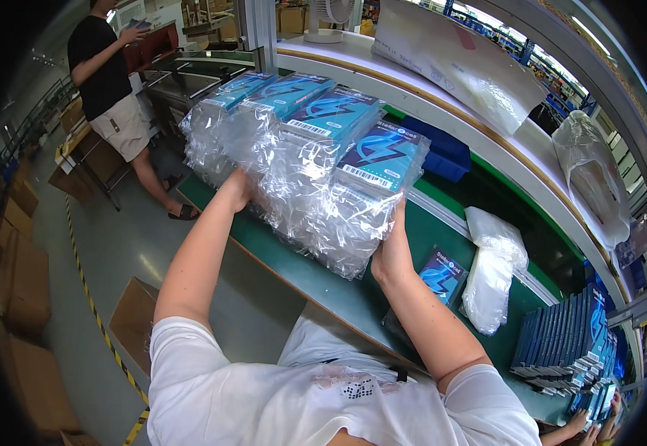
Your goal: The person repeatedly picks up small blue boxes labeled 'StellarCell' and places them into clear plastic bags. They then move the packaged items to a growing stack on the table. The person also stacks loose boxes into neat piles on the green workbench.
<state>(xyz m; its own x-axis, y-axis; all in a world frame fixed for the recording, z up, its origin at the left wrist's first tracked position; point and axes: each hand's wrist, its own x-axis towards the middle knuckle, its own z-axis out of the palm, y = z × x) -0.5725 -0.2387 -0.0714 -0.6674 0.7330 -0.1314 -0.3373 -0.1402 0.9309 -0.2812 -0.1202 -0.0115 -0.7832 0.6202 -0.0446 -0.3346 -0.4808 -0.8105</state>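
A row of several blue boxes with lightning-bolt prints (384, 154), in crinkled see-through plastic bags (305, 189), stands on the green-topped bench in front of me. My left hand (240, 187) grips the near side of the bagged boxes toward the left, its fingers partly hidden by the plastic. At the right end of the row my right hand (392, 251) is closed against the last bagged box, fingertips out of sight behind it. A single bagged blue box (442, 273) lies flat on the bench beside my right forearm.
White plastic bags (487, 286) lie right of the single box. Stacked dark-blue boxes (561, 334) stand at the bench's right end, near another person's hands (587, 425). A blue bin (442, 152) sits behind the row. Another person (108, 82) stands far left; an open carton (134, 316) is on the floor.
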